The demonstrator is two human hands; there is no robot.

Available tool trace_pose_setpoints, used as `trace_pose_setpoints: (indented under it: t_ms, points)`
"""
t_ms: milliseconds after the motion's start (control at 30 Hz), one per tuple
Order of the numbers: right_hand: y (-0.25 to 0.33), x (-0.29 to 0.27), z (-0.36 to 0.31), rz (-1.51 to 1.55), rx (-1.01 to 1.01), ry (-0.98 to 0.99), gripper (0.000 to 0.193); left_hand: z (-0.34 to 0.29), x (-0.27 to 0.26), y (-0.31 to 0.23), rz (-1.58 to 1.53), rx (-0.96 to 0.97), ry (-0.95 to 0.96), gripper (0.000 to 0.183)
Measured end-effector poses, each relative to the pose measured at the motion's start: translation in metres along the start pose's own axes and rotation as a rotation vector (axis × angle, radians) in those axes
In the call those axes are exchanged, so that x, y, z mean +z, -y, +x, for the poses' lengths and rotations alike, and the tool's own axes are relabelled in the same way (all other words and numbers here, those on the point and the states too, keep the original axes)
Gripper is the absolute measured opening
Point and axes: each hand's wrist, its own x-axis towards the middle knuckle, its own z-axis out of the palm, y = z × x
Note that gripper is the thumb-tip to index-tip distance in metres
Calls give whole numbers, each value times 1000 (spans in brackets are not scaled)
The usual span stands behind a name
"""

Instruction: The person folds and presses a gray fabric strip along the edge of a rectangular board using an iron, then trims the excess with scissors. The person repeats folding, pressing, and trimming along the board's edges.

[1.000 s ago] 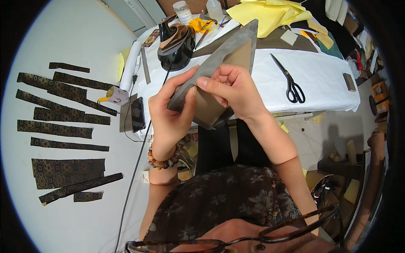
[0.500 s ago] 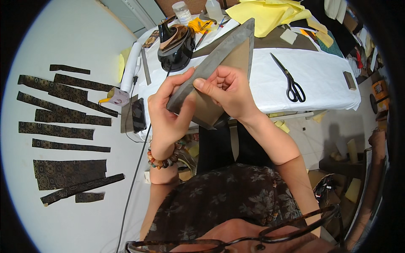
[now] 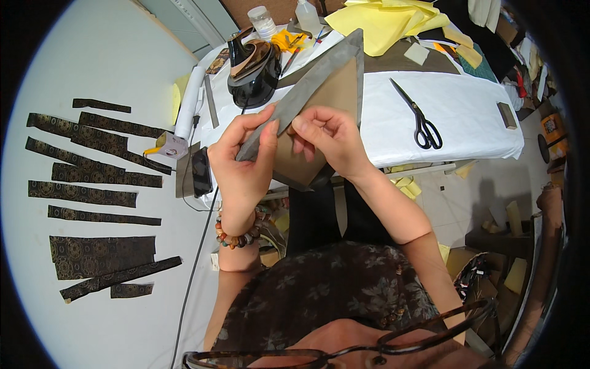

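Up in front of me, tilted over the table's near edge, is a flat tan panel [image 3: 335, 92] with a grey fabric border folded along its edges. My left hand [image 3: 243, 154] pinches the lower left end of the border between thumb and fingers. At the inner side of that border, my right hand [image 3: 329, 138] is closed, thumb pressed to forefinger, gripping the fabric edge. The right hand's other fingers curl over the tan face. A beaded bracelet [image 3: 238, 237] circles my left wrist.
Black scissors [image 3: 421, 117] lie on the white-covered table [image 3: 461, 111]. A black iron [image 3: 253, 74] stands at the back left, its cord hanging down. Yellow cloth [image 3: 387, 24] lies behind. Patterned dark strips [image 3: 83, 192] are on the pale board at left, near a phone [image 3: 201, 171].
The panel and both hands have shifted slightly left. My left thumb has moved up onto the border, and the right thumb and forefinger have moved to the border's inner edge.
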Motion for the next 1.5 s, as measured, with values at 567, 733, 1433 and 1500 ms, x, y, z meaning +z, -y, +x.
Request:
trace_pose_setpoints:
  t_ms: [567, 733, 1433, 1500]
  points:
    - [4, 8, 0, -68, -139, -125, 29, 24, -23, -18, -227, -324, 452, 36]
    - [5, 6, -2, -76, -122, -106, 28, 20, -12, -10, 24, -81, 326, 22]
    - [11, -8, -6, 47, -170, -155, 23, 40, -14, -43, 98, -142, 560, 11]
    - [11, -7, -7, 53, -164, -153, 22, 55, -12, -50, 246, -100, 633, 14]
